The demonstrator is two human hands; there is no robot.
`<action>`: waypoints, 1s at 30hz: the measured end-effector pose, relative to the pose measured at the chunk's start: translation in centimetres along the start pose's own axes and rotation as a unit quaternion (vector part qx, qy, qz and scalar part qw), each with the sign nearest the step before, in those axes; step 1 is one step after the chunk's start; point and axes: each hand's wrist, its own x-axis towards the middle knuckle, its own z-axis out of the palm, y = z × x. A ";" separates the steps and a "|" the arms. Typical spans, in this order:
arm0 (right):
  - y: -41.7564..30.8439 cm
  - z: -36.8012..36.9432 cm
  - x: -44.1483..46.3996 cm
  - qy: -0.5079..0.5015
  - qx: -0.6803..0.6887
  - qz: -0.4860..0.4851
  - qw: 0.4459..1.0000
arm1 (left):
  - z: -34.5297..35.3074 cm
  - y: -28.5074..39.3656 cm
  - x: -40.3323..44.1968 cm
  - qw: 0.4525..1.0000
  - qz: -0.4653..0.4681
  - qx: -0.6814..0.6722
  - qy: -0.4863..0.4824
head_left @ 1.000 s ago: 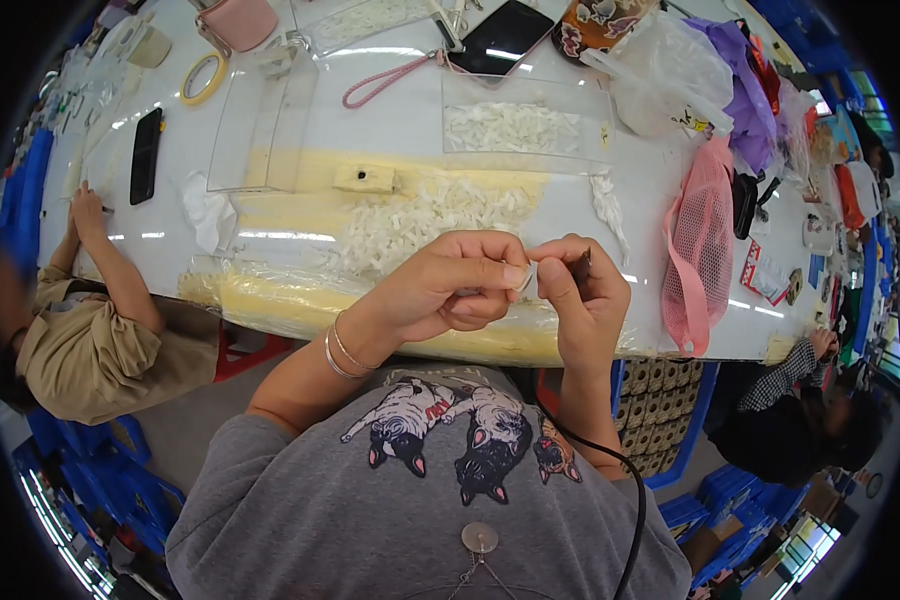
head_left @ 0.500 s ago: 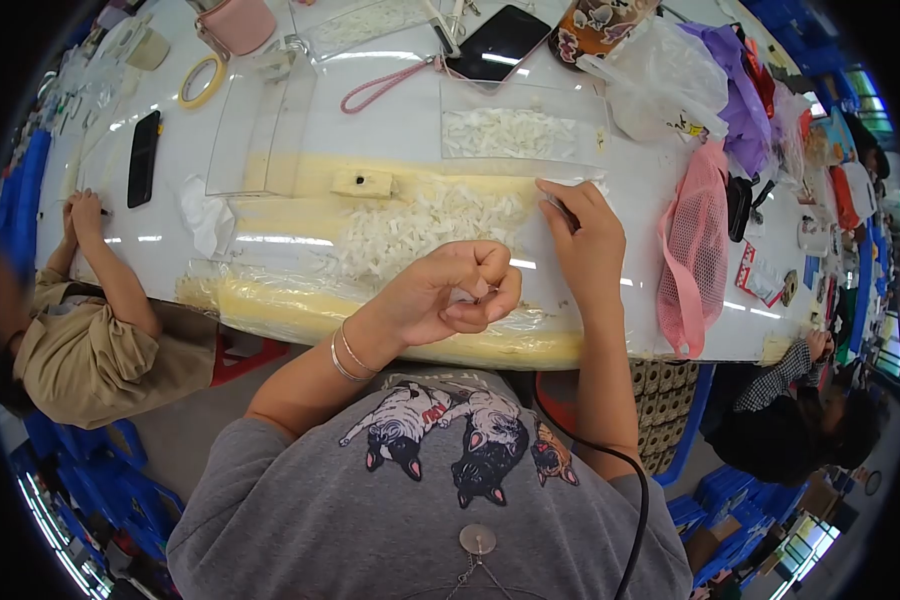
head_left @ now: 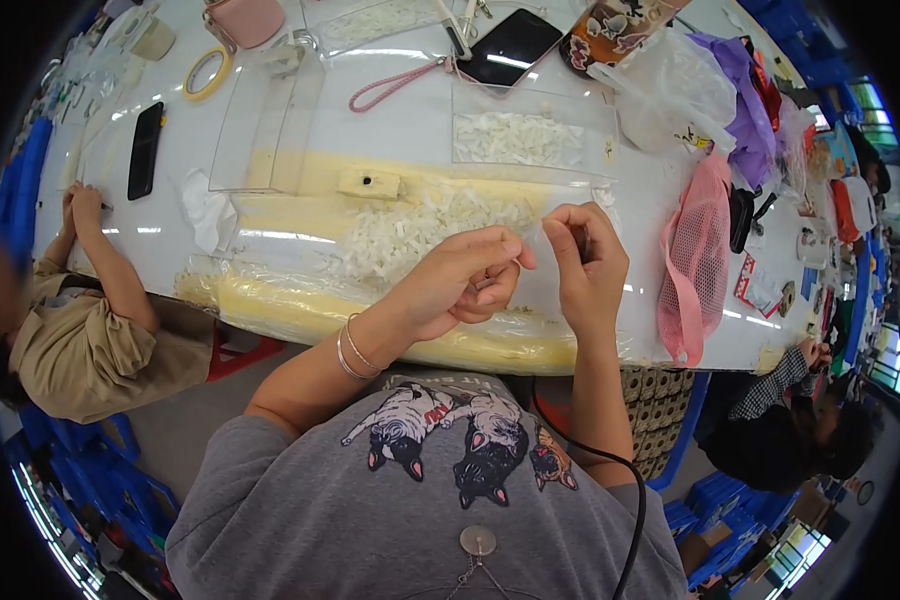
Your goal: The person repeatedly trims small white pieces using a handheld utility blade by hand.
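My left hand [head_left: 467, 278] is closed in a pinch above the front of the table, its thumb and index finger pointing right. Whatever sits between the fingertips is too small to make out. Facing it, my right hand [head_left: 592, 258] is closed too, with a dark slim thing partly showing among its fingers; its kind is hidden. The two hands are close but apart. Just beyond them lies a loose pile of small white pieces [head_left: 400, 232]. A clear shallow tray [head_left: 606, 130] behind the pile holds similar white pieces. Left of that sits a small yellowish block [head_left: 372, 184] with a dark hole.
A clear box [head_left: 245, 150], a tape roll [head_left: 207, 75] and a crumpled tissue [head_left: 208, 212] lie on the left. Phones [head_left: 510, 48], a patterned cup [head_left: 610, 35], plastic bags [head_left: 675, 85] and a pink mesh bag [head_left: 698, 265] surround the work area. Co-workers [head_left: 100, 340] sit both sides.
My right hand has come back from beside the clear tray toward my left hand and turned. The left index finger has straightened toward it.
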 end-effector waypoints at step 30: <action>-5.7 -2.3 -3.8 -0.137 -0.097 -0.058 0.984 | 0.5 -0.7 -0.6 0.990 0.013 -0.059 -0.131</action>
